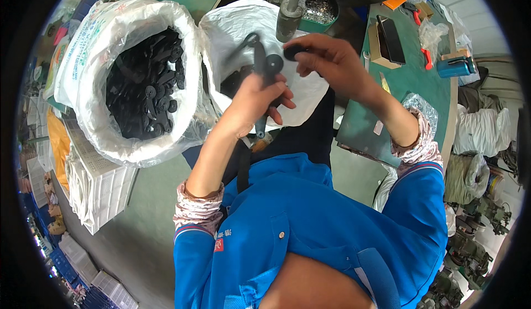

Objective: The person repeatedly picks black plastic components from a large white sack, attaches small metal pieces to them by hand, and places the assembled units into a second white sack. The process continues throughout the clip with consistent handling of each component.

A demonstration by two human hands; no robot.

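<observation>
My left hand (255,100) is closed around several black plastic parts (260,60), long arms with round, holed ends that stick out above and below the fingers. Motion blurs them a little. To the right, my right hand (332,63) pinches a black round disc (295,51) between thumb and fingers, apart from the left hand's parts. Whether an arm joins this disc is hidden. Both hands are over an open white sack (312,103), with some dark pieces partly visible inside. Close to the right hand stands an upright metal machine post (289,21).
At left, a large white plastic-lined sack (191,82) holds many similar black parts (146,88). Behind the post is a green bin (319,10) of small metal pieces. The green bench (426,96) at right bears a phone (390,39), a box and a blue cup (454,67). White crates (105,190) stand lower left.
</observation>
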